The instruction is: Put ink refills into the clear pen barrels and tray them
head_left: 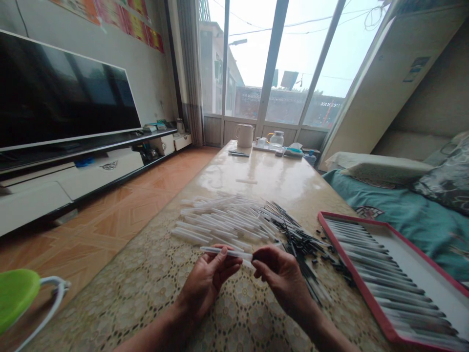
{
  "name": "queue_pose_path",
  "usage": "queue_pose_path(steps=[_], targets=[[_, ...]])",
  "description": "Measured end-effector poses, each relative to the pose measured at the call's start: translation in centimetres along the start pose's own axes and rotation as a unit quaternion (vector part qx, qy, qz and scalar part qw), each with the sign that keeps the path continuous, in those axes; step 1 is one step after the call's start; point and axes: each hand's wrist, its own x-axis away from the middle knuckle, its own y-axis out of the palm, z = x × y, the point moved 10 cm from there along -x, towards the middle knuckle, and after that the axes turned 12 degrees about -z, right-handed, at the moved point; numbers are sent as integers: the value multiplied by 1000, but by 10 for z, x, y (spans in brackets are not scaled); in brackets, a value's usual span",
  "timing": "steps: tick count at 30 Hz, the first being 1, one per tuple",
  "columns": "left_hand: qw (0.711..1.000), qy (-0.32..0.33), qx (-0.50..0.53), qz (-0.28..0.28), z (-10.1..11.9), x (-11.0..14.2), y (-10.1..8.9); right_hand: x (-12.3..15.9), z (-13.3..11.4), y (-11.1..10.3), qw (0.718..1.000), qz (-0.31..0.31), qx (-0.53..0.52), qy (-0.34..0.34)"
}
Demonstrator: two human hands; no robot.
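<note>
A translucent white pen barrel [227, 252] lies nearly level between my hands. My left hand [200, 279] grips it between thumb and fingers, its left end jutting past them. At the barrel's right end, the fingers of my right hand [281, 276] are pinched together, and a small dark piece, apparently a black cap, partly shows there. Just beyond my hands is a heap of similar white barrels [220, 220]. Thin black pen refills [301, 249] lie in a loose pile behind and right of my right hand, with small black caps [342, 271] scattered beside them.
A red-rimmed box [362, 292] on the right holds a row of pens [388, 278] with dark ends. One barrel [246, 181] lies apart farther up the table [146, 293]. A pitcher [245, 136] and glass jar [277, 139] stand at the far end. A green stool [16, 296] is at left.
</note>
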Motion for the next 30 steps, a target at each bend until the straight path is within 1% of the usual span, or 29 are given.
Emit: queue_pose_path(steps=[5, 9, 13, 17, 21, 23, 27, 30], targets=[[1000, -4, -17, -5, 2, 1, 4, 3, 17, -3, 997, 34, -60, 24], [999, -4, -43, -24, 4, 2, 11, 4, 25, -3, 996, 31, -79, 40], [997, 12, -59, -42, 6, 2, 15, 5, 30, -2, 995, 22, -78, 52], [996, 3, -70, -46, 2, 1, 15, 6, 31, 0, 999, -3, 2, 54], [998, -2, -61, -30, 0, 1, 10, 6, 21, 3, 996, -27, 84, 19], [998, -2, -56, -25, 0, 0, 8, 7, 16, 5, 992, -36, 119, 3], [998, -4, -54, -21, 0, 0, 6, 10, 5, 4, 979, -33, 199, -27], [998, -5, -50, -24, 0, 1, 7, 10, 4, 6, 969, -34, 243, -28]])
